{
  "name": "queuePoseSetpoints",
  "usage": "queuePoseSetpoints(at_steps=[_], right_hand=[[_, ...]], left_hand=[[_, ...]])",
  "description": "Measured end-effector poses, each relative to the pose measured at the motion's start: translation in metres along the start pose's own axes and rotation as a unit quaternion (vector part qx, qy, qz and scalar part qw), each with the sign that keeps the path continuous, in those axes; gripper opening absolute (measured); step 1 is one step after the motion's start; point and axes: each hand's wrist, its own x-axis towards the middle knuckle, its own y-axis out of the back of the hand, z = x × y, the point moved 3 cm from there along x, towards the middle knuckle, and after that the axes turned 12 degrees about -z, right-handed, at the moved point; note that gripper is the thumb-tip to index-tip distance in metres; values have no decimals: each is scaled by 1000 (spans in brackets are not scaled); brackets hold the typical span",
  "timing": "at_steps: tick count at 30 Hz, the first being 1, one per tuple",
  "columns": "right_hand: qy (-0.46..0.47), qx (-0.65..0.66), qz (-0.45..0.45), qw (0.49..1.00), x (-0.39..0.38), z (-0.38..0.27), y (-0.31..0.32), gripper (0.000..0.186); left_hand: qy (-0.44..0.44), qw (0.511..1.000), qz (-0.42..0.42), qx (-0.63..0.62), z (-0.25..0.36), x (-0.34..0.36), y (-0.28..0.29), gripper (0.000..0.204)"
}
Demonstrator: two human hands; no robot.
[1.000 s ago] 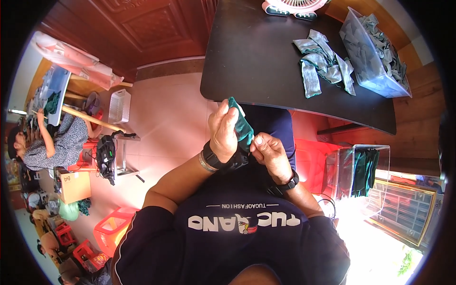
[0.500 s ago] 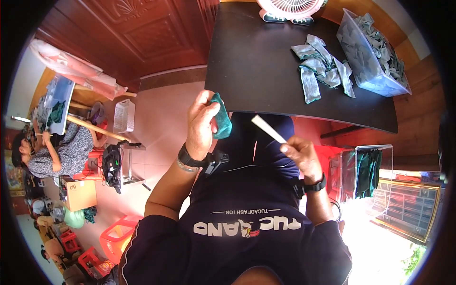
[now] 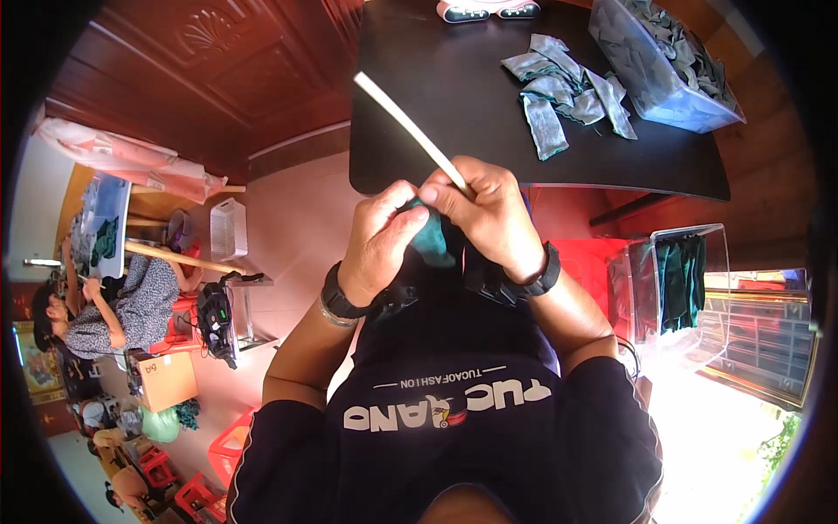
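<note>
A small dark green velvety fabric piece (image 3: 433, 241) hangs below the fingers of my left hand (image 3: 377, 246), which is closed on it by its upper edge. My right hand (image 3: 491, 217) grips a long pale flat stick (image 3: 403, 120) near its lower end, and the stick slants up and left over the table's front edge. The two hands meet in front of my body, thumbs close together at the top of the fabric. Whether the right fingertips also pinch the cloth is hard to see.
On the black table (image 3: 436, 96) lies a loose pile of grey-green fabric strips (image 3: 559, 87). A clear bin (image 3: 672, 87) full of similar strips stands at its right. Lower right, green pieces hang over a clear plastic box (image 3: 690, 279). A co-worker (image 3: 122, 306) sits at the far left.
My right hand has come up and left to meet the left hand, bringing the stick with it. My left hand has moved slightly down and right. The view has shifted a little.
</note>
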Motion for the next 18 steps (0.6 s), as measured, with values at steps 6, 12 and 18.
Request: queuePoseSetpoints(at_steps=[6,12,18], right_hand=[[-65,186,-7,980,0,19,7,18],[-93,303,-8,948,2,22,13,16],[-99,265,-34,958,9,20,2,19]], left_hand=[[55,998,-17,-26,-4,-11,2,21],[-35,990,6,-133,-14,-15,18,32],[-26,982,12,-187,-18,-1,0,42]])
